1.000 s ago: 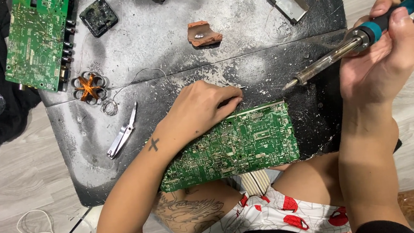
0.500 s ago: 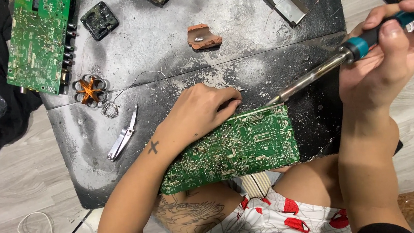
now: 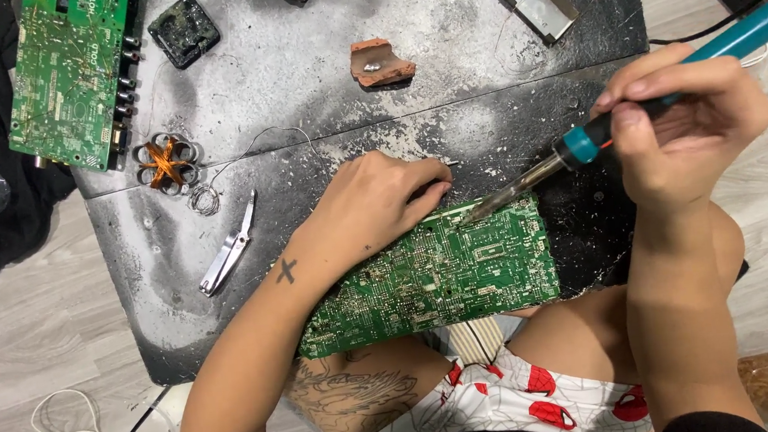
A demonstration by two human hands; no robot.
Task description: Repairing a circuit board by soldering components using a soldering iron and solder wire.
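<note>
Holding a teal-handled soldering iron (image 3: 660, 90) in a closed pen-like grasp, the right hand (image 3: 682, 130) points its metal tip down and away from the grip, toward the far edge of the green circuit board (image 3: 435, 272), where it seems to touch, though the contact itself is too small to confirm. The iron's long axis slants from that hand toward the left hand (image 3: 383, 202), which lies flat with loosely curled fingers pressing the board's far edge onto the sooty work plate (image 3: 296, 57). Compared with half a second ago, the tip has dropped from just beyond the edge onto the board.
</note>
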